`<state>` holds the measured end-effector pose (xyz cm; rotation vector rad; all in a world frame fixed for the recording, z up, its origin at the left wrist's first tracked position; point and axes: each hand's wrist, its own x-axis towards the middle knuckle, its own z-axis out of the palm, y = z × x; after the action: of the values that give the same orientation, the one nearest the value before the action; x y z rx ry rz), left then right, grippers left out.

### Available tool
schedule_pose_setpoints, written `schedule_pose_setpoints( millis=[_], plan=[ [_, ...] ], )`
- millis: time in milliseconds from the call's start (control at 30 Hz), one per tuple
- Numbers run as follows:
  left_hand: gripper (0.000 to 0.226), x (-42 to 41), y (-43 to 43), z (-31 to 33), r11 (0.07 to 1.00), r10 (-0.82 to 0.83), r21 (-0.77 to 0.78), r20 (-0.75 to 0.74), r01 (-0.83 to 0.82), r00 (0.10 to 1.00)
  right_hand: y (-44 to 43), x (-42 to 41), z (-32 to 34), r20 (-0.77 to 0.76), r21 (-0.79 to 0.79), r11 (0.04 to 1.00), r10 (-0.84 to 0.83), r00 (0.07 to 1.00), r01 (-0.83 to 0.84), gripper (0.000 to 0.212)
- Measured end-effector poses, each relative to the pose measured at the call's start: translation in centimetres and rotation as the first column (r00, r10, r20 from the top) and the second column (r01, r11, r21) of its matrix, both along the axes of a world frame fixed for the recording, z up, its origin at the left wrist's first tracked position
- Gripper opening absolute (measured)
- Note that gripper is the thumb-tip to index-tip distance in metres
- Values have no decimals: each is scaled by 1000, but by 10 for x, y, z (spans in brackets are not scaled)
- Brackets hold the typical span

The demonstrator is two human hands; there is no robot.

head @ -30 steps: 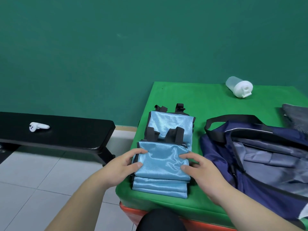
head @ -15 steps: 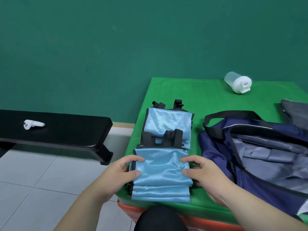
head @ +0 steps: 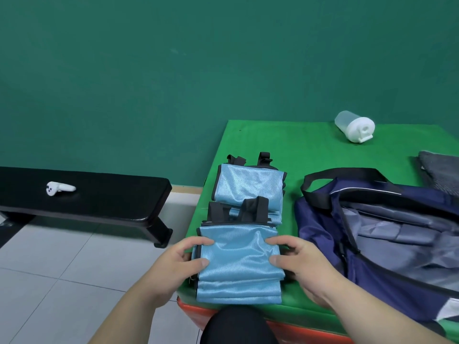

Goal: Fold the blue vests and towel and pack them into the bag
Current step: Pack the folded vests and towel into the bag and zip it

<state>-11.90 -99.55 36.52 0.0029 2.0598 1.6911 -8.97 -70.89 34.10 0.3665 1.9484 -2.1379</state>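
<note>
Head cam: we see left hand (head: 177, 263) & right hand (head: 301, 265) pinching folded blue vest stack (head: 239, 264) edges, lower centre; bag (head: 387, 234) at right.

Both bare forearms reach in from the lower edge, the left hand (head: 177, 260) and right hand (head: 304, 265) facing each other, each with thumb and forefinger on top of the folded blue vests (head: 238, 261) and its other fingers curled round the side edge.
</note>
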Motion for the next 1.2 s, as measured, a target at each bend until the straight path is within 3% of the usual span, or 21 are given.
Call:
schedule_pose_setpoints(
  millis=[300,500,700,900,1067,1200],
  plan=[
    [35,18,8,13,996,69,63,15,-70,998,7,2,12,-5,-26,999,40,999,-40,38],
    [37,28,26,37,993,76,97,-89,-67,993,23,12,34,-79,-35,999,39,996,-42,38],
    [40,32,58,60,997,75,30,-219,-70,973,52,23,61,-152,-39,999,-9,988,3,39],
    [42,31,101,80,999,21,42,-268,-11,963,91,30,75,-226,-45,996,-85,970,77,43],
    [43,17,145,92,999,-34,19,-303,41,952,134,38,92,-215,-138,982,-154,964,126,39],
    [41,7,185,101,994,-105,-11,-343,108,933,174,43,104,-289,-106,975,-220,932,197,40]
  ],
)
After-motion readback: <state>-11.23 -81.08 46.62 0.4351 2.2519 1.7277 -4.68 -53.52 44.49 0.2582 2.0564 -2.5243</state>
